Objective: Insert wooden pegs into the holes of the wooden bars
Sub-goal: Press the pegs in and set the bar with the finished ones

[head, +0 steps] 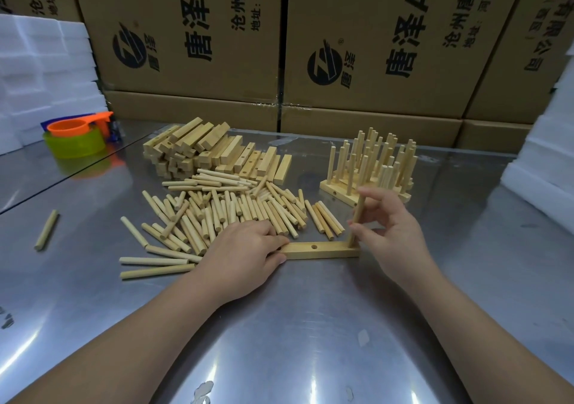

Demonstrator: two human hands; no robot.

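- Head view: the left hand (248, 248) lies over the left end of a wooden bar (320, 250), fingers curled round that end, holding it flat on the counter (310, 326).
- The right hand (391, 226) pinches an upright peg (357, 220) between thumb and fingers; the peg's lower end sits in the hole at the bar's right end.
- Loose pegs (230, 214) lie heaped just beyond the bar, with stacked bars (211, 152) behind them.
- Pegged bars (372, 167) stand at the right rear.
- A stray peg (46, 230) lies well apart on the left.
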